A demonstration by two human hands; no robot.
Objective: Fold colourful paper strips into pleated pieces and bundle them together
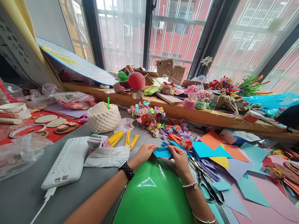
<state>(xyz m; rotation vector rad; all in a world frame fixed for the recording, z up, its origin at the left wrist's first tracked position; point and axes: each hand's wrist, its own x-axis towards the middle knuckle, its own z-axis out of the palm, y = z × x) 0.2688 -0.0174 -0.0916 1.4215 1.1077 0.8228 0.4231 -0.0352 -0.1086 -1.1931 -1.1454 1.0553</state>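
Between my two hands is a folded strip of blue paper (163,152), held above the far end of a glossy green surface (154,193). My left hand (146,152), below a black watch with white dots, pinches the strip's left end. At the right end, the thumb and fingers of my right hand (179,157) close on the same strip. More blue folded paper lies just behind it. Scissors (206,189) rest beside my right wrist, near purple paper strips (207,168). Folded yellow paper strips (116,138) lie beyond my left hand.
A white power bank (66,163) with a cable, a pink drink carton (98,141) and a tissue (107,156) are on the left. A net-wrapped coconut (104,117) stands behind them. Coloured paper sheets (252,189) cover the right side. Crochet flowers (147,113) sit before the wooden sill (173,109).
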